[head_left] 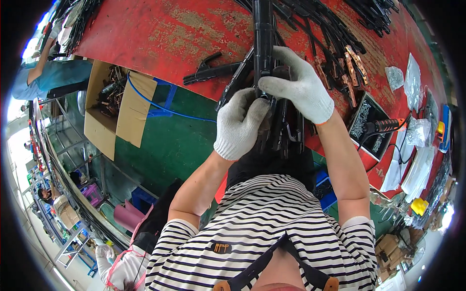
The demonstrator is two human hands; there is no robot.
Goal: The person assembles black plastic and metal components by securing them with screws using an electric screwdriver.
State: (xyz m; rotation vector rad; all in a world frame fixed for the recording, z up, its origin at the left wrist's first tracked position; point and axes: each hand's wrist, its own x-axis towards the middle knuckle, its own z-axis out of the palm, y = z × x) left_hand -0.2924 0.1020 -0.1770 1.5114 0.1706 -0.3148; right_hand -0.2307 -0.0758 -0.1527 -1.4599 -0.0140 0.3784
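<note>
A long black tubular part [262,41] points away from me over the near edge of the red table [194,29]. My left hand [240,126], in a white knit glove, is closed at its near end from the left, with thumb and fingers drawn together. My right hand [303,89], gloved the same way, curls around that end from the right, its thumb pressed on the part. What lies between the fingertips is hidden. Beneath my hands, several black parts [284,133] hang over my lap. Another black part [213,72] rests on the table to the left.
Copper-coloured pieces [350,80] and piled black parts [325,29] lie at the right. Nearer, a tray of screws [361,114] has a black-and-orange power screwdriver [383,127] across it. Plastic bags [412,85] lie beyond. An open cardboard box [128,111] and blue hose [145,99] are left.
</note>
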